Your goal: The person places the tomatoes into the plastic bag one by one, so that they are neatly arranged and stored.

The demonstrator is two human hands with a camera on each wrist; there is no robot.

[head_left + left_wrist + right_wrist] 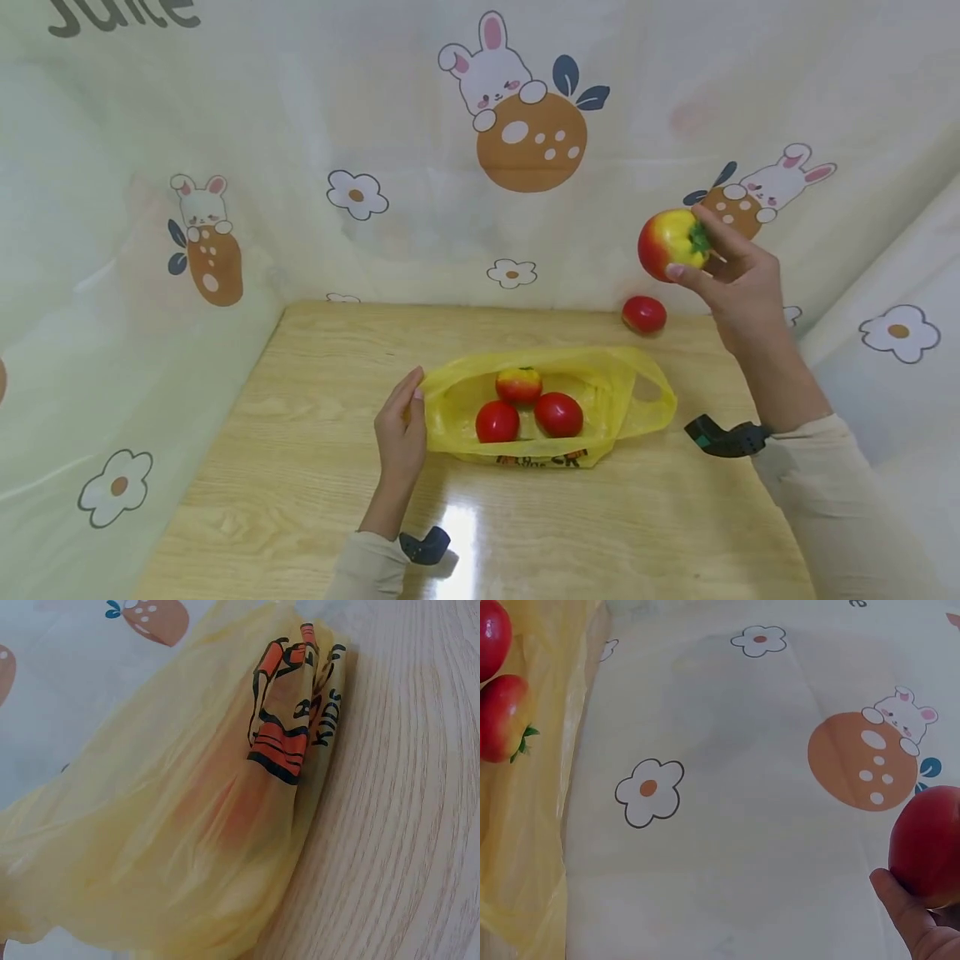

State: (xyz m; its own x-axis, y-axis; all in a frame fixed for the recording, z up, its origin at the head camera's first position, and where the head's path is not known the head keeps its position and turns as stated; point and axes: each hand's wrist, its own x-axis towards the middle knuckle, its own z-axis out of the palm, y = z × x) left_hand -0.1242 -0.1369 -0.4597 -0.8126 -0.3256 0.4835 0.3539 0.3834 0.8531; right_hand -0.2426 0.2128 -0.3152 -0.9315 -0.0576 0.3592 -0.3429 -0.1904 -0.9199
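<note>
My right hand [752, 292] pinches a red and yellow tomato [663, 243] with a green leafy top, between thumb and fingers, raised above the table's back right. In the right wrist view the same tomato appears red at the right edge, a finger against its underside. My left hand [401, 433] grips the left edge of a yellow plastic bag [626, 392], whose mouth is spread open. Inside lie a red and yellow tomato [519, 387] and two red, rounded fruits [497, 422]. The left wrist view shows the bag's printed side [172, 855], with red showing through.
One more red fruit [644, 316] lies on the wooden table [300, 400] by its back edge, behind the bag's handle side. A pale curtain [405, 108] printed with rabbits and flowers hangs behind the table and at both sides.
</note>
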